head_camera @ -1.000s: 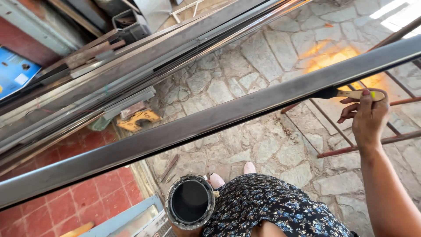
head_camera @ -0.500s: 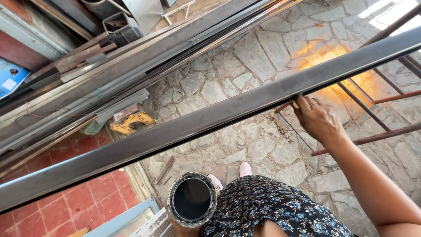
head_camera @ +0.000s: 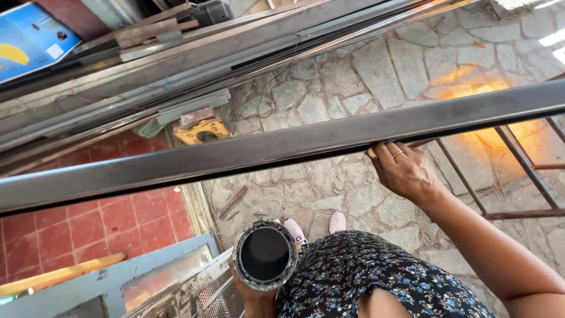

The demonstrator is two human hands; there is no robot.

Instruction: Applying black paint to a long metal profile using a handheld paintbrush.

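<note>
A long dark metal bar point(head_camera: 247, 154) runs across the view at chest height. My right hand point(head_camera: 406, 172) is pressed against its lower edge, fingers curled around a small brush whose tan handle end point(head_camera: 372, 152) just shows; the bristles are hidden behind the bar. A ring is on one finger. My left hand point(head_camera: 254, 295) grips a round, paint-crusted can point(head_camera: 265, 254) from below, held upright close to my body, its inside dark. My floral dress and pink shoes point(head_camera: 336, 221) are below.
A stack of long steel profiles point(head_camera: 176, 65) lies at the upper left. A yellow tool point(head_camera: 200, 131) rests on the stone paving beside it. A rusty metal grid frame point(head_camera: 500, 176) stands at the right. Red tiles and a grey-blue frame point(head_camera: 118, 277) are at the lower left.
My right hand has slid left along the bar, from its right end toward the middle, with the brush now tucked under the bar's edge. The can has stayed in place.
</note>
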